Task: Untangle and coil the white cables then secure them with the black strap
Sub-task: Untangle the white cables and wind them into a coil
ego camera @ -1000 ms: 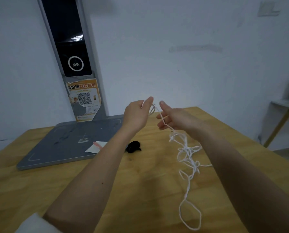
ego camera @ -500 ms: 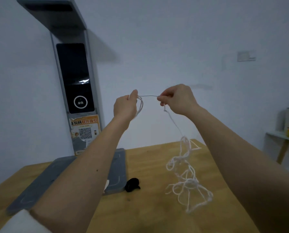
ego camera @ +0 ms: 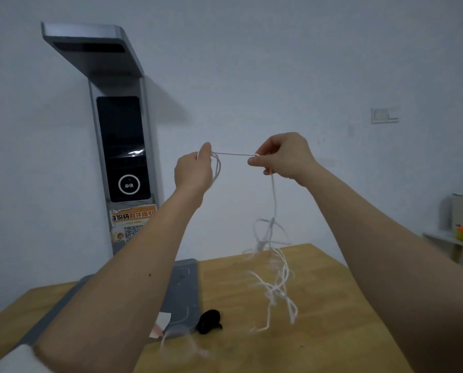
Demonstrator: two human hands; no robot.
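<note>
My left hand [ego camera: 194, 172] and my right hand [ego camera: 284, 156] are raised in front of the wall, each pinching the thin white cable [ego camera: 273, 200]. A short taut stretch runs between them. A small loop hangs beside my left hand. From my right hand the cable drops into a tangled bunch [ego camera: 277, 281] that dangles above the wooden table [ego camera: 332, 319]. A blurred cable end hangs low near my left forearm. The black strap [ego camera: 209, 321] lies bunched on the table, beside the grey base.
A grey kiosk-like stand [ego camera: 122, 146] with a dark screen, a QR sticker and a flat grey base [ego camera: 183, 292] rises at the table's back left. A small paper slip [ego camera: 161, 323] lies on the base. A side shelf [ego camera: 456, 238] with orange items is at the right.
Both hands have risen well above the table and moved apart, pulling a stretch of cable taut. The tangle has lifted off the table and now dangles. The view has tilted upward.
</note>
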